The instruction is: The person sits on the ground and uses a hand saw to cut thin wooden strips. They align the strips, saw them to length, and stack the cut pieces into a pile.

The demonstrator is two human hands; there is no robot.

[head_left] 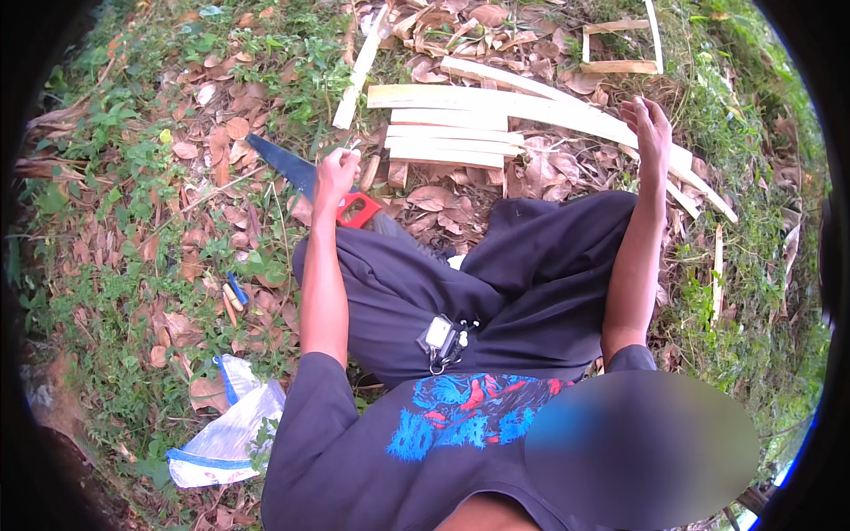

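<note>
My left hand (336, 177) is raised beside a handsaw, with its fingers curled together. A small pale bit shows at the fingertips, too small to name. Below it lies the handsaw's dark blue blade (288, 168), and its red handle (357, 211) rests by my left knee. My right hand (653, 133) is held up with fingers stretched out, holding nothing, over the right end of a long pale wooden strip (522, 104). Between my hands, several short wooden strips (450, 140) lie side by side on the leaves. A brown wooden handle (372, 172) lies left of them.
Another wooden strip (361, 75) lies at the far left of the pile. A rectangular wooden frame (620, 67) rests at the far right. A blue tool (236, 288) and a plastic bag (226, 434) are on the grass to my left. Keys (452, 341) lie on my lap.
</note>
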